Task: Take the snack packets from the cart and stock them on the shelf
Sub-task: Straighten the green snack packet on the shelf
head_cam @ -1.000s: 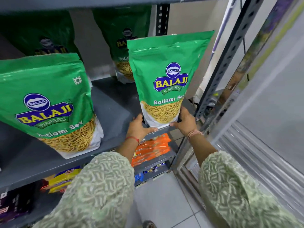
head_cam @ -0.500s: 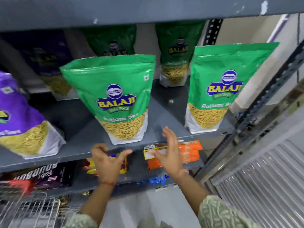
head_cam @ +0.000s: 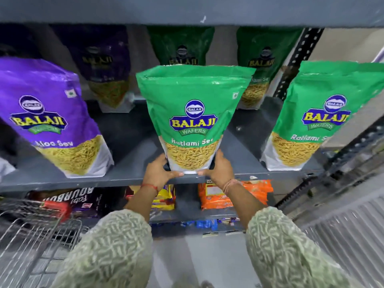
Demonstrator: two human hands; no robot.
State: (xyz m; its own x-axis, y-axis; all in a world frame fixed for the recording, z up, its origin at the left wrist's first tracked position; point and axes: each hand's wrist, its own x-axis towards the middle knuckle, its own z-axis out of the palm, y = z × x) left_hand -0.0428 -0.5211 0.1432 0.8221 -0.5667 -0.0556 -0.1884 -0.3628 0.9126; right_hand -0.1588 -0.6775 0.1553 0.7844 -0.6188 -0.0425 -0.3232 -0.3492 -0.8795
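Observation:
A green Ratlami Sev packet (head_cam: 193,113) stands upright at the front middle of the grey shelf (head_cam: 128,179). My left hand (head_cam: 159,171) grips its lower left corner and my right hand (head_cam: 221,169) grips its lower right corner. A second green packet (head_cam: 315,115) stands to the right on the same shelf, and a purple sev packet (head_cam: 52,115) leans to the left. More green and purple packets stand in the dark back row. The wire cart (head_cam: 31,235) is at the lower left, its contents hidden.
The shelf above (head_cam: 187,9) hangs low over the packets. A lower shelf holds orange packets (head_cam: 232,194), yellow packets (head_cam: 164,198) and dark biscuit boxes (head_cam: 70,200). A slotted upright post (head_cam: 299,59) and a ribbed metal shutter (head_cam: 342,235) are on the right.
Both hands left the right green packet, moved left while open, and now grip the base of the middle green packet. The view shifted left, bringing the purple packet and cart into sight.

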